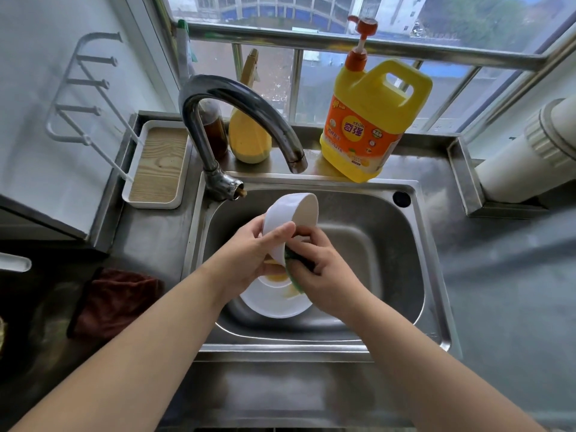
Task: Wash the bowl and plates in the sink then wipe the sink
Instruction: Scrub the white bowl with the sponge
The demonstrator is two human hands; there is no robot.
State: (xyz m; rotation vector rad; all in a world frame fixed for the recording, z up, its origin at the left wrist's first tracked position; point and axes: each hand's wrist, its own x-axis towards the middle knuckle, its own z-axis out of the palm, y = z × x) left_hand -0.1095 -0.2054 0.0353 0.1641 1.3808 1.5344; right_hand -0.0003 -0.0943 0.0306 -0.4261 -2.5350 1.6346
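Note:
Over the steel sink (389, 251) my left hand (249, 254) holds a white bowl (288, 215) tilted on its side, thumb across its outer wall. My right hand (321, 266) grips a green and yellow sponge (294, 275) and presses it against the bowl's lower rim. Beneath both hands a white plate (274, 302) with yellow residue lies flat on the sink floor, partly hidden by my hands.
The curved tap (237, 98) arches over the sink's back left. A yellow dish-soap jug (371, 120) with a pump stands behind the sink. A yellow spray bottle (249, 135) and a wooden tray (157, 165) sit at back left. A dark red cloth (115, 302) lies on the left counter.

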